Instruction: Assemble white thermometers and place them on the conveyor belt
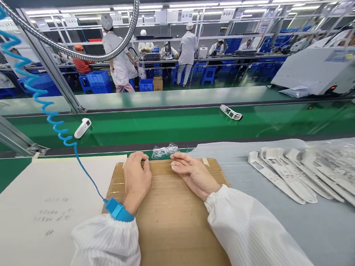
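Here, left hand, right hand on cardboard, plastic bag (lying crosswise)

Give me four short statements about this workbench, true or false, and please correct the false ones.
1. A bright blue wrist strap with a coiled blue cord sits on the wrist of the left hand. True.
2. The right hand grips a long white plastic part. False: it holds nothing visible and rests on a flat brown cardboard sheet, near a small clear plastic bag.
3. Long white plastic parts lie in a pile on a smooth grey sheet, to the right of the hands. True.
4. Both hands wear gloves. False: both are bare and come out of white striped sleeves.
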{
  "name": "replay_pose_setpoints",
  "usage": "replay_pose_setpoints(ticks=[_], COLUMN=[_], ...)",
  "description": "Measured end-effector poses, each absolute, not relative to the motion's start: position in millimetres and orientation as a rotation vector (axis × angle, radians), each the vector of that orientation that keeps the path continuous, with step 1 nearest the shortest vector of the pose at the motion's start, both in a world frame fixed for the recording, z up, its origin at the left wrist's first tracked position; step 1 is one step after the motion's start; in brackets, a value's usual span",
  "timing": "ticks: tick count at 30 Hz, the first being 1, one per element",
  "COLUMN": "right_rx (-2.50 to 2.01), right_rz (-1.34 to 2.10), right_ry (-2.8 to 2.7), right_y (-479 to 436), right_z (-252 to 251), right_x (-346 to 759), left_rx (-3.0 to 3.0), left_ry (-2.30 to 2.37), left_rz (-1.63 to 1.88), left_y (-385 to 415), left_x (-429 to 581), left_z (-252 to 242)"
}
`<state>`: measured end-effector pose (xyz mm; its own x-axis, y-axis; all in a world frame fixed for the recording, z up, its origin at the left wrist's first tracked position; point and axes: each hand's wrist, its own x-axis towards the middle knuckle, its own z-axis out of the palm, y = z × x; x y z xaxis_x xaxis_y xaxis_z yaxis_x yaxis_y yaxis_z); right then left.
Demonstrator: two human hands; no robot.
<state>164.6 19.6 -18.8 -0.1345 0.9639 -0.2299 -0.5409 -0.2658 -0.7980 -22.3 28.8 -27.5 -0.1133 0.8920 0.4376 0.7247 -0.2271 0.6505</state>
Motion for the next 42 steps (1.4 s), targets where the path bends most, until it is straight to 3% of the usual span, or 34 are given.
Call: replay_pose_setpoints(ticks=[42], right_rx=[-0.924], right_rz=[1.626], right_ry=[-0.797], right_y=[19.1], right_z=[-15.7], right_x=[162.9], left_rx=[1.929], left_ry=[1.823], left_rz=[1.222], left_y=[27.6], left_x=[-21.3], left_z=[-23.9])
